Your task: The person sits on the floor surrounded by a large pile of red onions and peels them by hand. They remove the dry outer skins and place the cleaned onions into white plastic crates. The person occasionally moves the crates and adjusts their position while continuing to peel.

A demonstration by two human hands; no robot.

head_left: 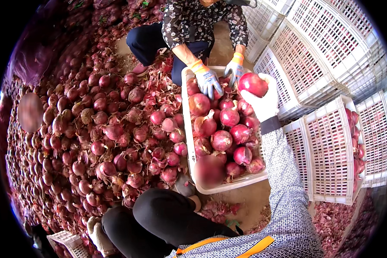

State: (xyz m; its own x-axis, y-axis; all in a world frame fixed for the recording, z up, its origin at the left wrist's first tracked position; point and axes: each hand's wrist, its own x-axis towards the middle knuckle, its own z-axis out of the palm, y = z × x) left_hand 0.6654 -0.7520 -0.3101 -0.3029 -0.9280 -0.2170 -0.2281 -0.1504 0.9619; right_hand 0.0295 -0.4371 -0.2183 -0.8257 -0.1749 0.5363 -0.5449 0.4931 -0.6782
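My right hand (265, 99), in a white glove, holds a large red onion (253, 84) above the right rim of a white plastic crate (189, 135). Red onions (221, 140) fill much of that crate. My left hand (98, 235), in a knitted white glove, is low at the left beside my knee, near the onion pile; whether it holds anything cannot be made out. Across the crate, a co-worker's two hands (209, 82) in grey gloves with orange cuffs reach in among the onions at its far end.
A wide heap of red onions (113, 132) with loose skins covers the ground at left. Stacked white crates (309, 61) stand at the upper right, and a filled crate (325, 158) stands right of my arm. The co-worker crouches opposite. Another white crate (69, 242) sits at lower left.
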